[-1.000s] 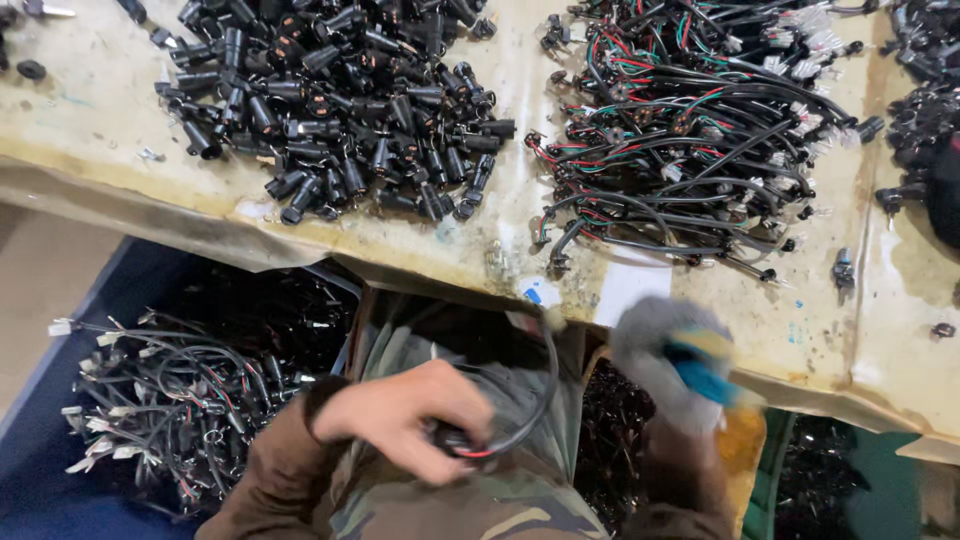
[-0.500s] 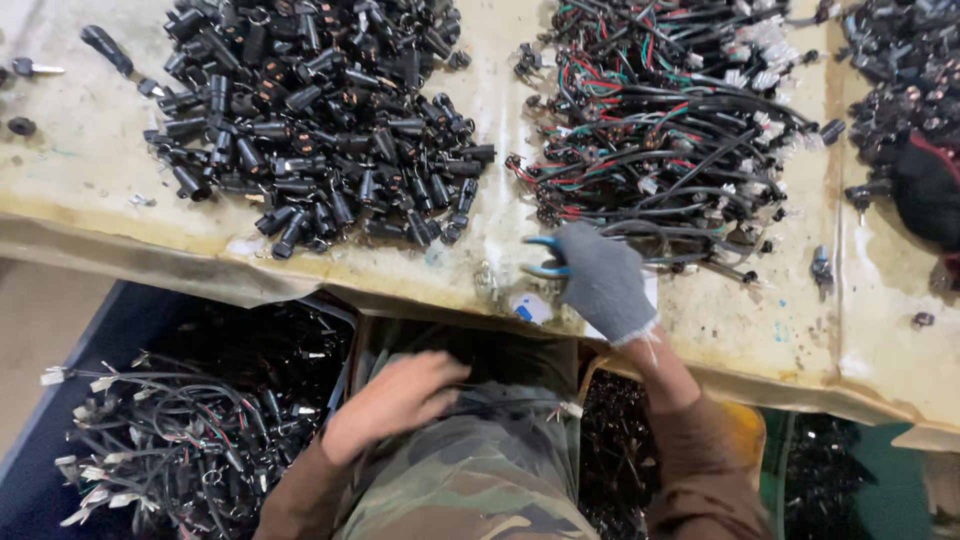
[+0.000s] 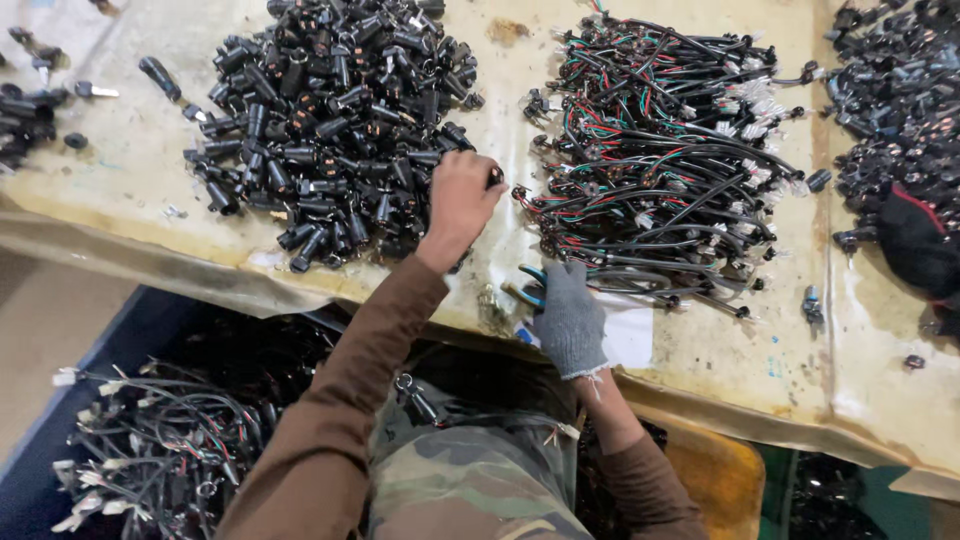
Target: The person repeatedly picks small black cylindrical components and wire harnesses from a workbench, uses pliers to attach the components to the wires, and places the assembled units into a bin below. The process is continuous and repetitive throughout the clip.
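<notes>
Reaching up from the bottom of the head view, the bare left hand [image 3: 462,197] pinches its fingertips around one small black connector [image 3: 494,177] at the right edge of the heap of black connectors [image 3: 335,120], upper centre. Lifting straight up should avoid dragging neighbours. Lower centre, the gloved right hand [image 3: 570,318] curls over blue-handled pliers [image 3: 528,284] beside the pile of wire harnesses [image 3: 665,160].
</notes>
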